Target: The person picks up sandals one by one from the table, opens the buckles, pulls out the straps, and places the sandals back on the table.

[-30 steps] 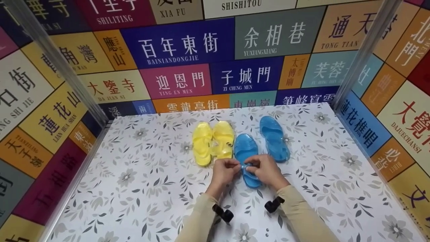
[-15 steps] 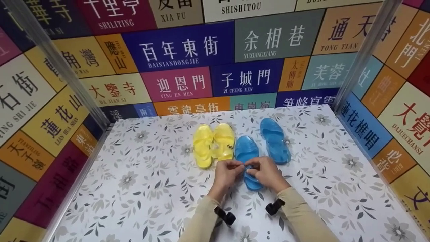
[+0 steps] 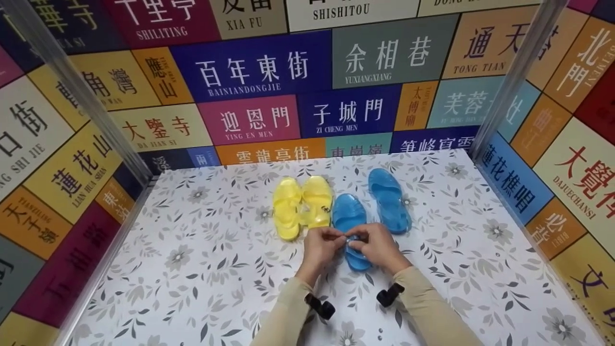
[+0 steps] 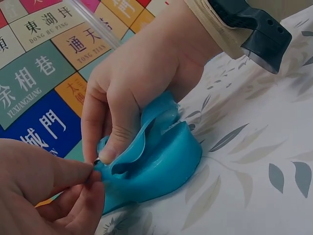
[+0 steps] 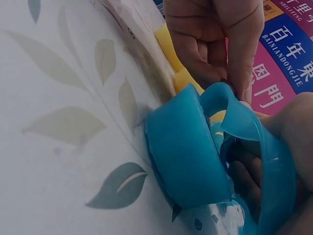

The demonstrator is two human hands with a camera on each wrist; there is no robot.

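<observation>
A blue jelly sandal [image 3: 350, 209] lies on the patterned surface, toe pointing away. Over its middle both hands meet at the ankle strap [image 5: 244, 120]. My left hand [image 3: 321, 247] pinches the strap's end between thumb and fingers. From the other side my right hand [image 3: 382, 246] grips the strap, its thumb pressing near a small shiny piece [image 4: 96, 160], perhaps a buckle. In the right wrist view, right-hand fingers pass inside the strap loop, beside the raised heel part [image 5: 183, 152]. Fingertips partly hide the fastening.
To the right lies a second blue sandal [image 3: 390, 202]. A pair of yellow sandals [image 3: 288, 209] stands close together left of the hands. White leaf-patterned covering [image 3: 202, 278] spreads underneath. Coloured sign-printed walls [image 3: 254, 67] enclose the back and sides.
The hands stay at the same place on the blue sandal's strap, with only slight finger movement. The head view shifts a little.
</observation>
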